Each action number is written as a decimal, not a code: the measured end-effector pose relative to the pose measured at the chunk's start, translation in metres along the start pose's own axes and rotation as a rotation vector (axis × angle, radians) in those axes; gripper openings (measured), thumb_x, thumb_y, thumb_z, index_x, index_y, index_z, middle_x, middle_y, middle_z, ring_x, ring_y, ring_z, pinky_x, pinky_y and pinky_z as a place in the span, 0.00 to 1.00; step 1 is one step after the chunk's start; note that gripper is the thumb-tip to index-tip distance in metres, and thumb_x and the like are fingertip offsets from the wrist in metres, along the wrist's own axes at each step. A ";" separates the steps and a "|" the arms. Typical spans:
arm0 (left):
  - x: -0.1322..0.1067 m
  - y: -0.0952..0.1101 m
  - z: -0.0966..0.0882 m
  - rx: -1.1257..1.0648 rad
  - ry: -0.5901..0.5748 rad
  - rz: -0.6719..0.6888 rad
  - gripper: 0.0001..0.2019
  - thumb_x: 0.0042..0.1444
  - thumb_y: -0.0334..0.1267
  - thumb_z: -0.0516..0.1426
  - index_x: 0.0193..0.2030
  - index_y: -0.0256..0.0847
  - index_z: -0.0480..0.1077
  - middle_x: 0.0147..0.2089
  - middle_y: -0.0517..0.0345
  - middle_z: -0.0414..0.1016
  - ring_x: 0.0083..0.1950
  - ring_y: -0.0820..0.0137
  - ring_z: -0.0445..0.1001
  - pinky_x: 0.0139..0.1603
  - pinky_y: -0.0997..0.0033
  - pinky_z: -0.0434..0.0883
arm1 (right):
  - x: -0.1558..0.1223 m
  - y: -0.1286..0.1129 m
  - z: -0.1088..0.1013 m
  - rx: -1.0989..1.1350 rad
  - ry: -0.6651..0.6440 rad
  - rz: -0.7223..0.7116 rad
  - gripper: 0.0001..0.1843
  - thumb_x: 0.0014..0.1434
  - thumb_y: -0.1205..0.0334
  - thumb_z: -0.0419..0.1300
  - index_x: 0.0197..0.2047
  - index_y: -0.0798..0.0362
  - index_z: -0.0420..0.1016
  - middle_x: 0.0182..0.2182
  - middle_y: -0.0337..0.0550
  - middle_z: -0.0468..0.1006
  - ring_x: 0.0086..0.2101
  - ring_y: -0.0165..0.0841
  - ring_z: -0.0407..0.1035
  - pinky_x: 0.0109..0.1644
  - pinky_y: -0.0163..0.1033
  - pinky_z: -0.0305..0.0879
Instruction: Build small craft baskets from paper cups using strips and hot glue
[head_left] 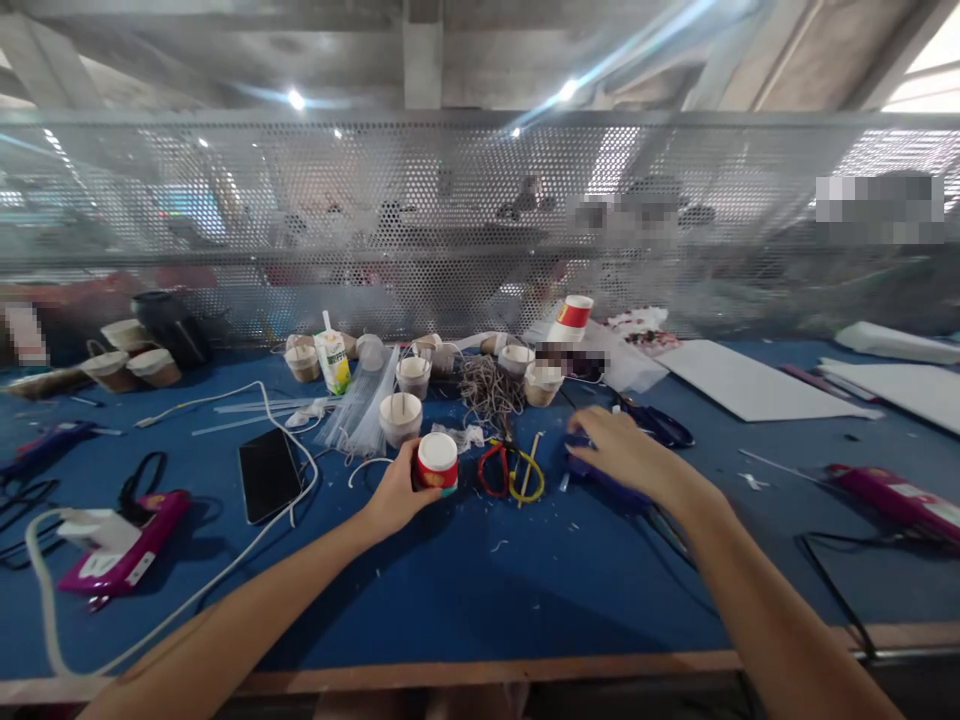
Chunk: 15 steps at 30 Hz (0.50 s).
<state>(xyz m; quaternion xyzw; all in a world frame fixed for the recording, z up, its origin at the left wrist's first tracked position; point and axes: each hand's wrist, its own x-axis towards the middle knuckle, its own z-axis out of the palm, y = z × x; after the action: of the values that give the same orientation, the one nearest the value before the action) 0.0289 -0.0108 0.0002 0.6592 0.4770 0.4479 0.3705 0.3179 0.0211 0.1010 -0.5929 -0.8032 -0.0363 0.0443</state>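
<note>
My left hand (397,497) is closed around a small red paper cup (437,462) held upside down just above the blue tabletop, its white base facing up. To the right, my right hand (619,450) reaches over a blue glue gun (604,478), with thumb and fingers apart and bent; contact with the gun is partly hidden. Between the hands lie scissors (493,470) with one red and one yellow handle, and a thin wooden stick (531,455). A white paper cup (400,418) stands just behind the left hand.
Behind are more paper cups (412,376), tangled cord (491,390), clear plastic strips (360,405) and a drink carton (332,360). A phone (268,475), white cable (225,572) and purple power strip (127,545) lie left. White sheets (757,380) and another power strip (896,497) are right.
</note>
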 end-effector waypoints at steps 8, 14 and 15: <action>0.002 -0.001 0.000 -0.067 -0.011 0.024 0.34 0.38 0.27 0.61 0.54 0.38 0.55 0.53 0.48 0.67 0.55 0.61 0.66 0.58 0.55 0.59 | 0.094 -0.053 0.049 -0.023 0.186 -0.441 0.20 0.55 0.72 0.52 0.49 0.50 0.73 0.50 0.42 0.72 0.42 0.41 0.59 0.44 0.43 0.57; 0.003 0.000 -0.002 -0.038 -0.058 0.036 0.34 0.39 0.29 0.61 0.54 0.37 0.54 0.53 0.47 0.67 0.56 0.60 0.65 0.59 0.55 0.59 | 0.108 -0.049 0.056 -0.067 0.187 -0.444 0.14 0.59 0.65 0.52 0.44 0.52 0.77 0.42 0.48 0.76 0.43 0.40 0.60 0.44 0.43 0.54; 0.004 0.000 -0.002 -0.029 -0.061 0.035 0.35 0.38 0.29 0.62 0.55 0.37 0.53 0.54 0.47 0.66 0.56 0.60 0.65 0.59 0.54 0.59 | 0.107 -0.049 0.053 -0.046 0.208 -0.428 0.14 0.59 0.65 0.53 0.44 0.51 0.76 0.42 0.48 0.76 0.44 0.40 0.60 0.45 0.44 0.53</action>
<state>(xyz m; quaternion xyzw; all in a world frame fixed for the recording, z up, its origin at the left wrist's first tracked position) 0.0273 -0.0073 0.0021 0.6755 0.4473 0.4408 0.3864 0.2379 0.1145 0.0603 -0.4029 -0.9007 -0.1241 0.1047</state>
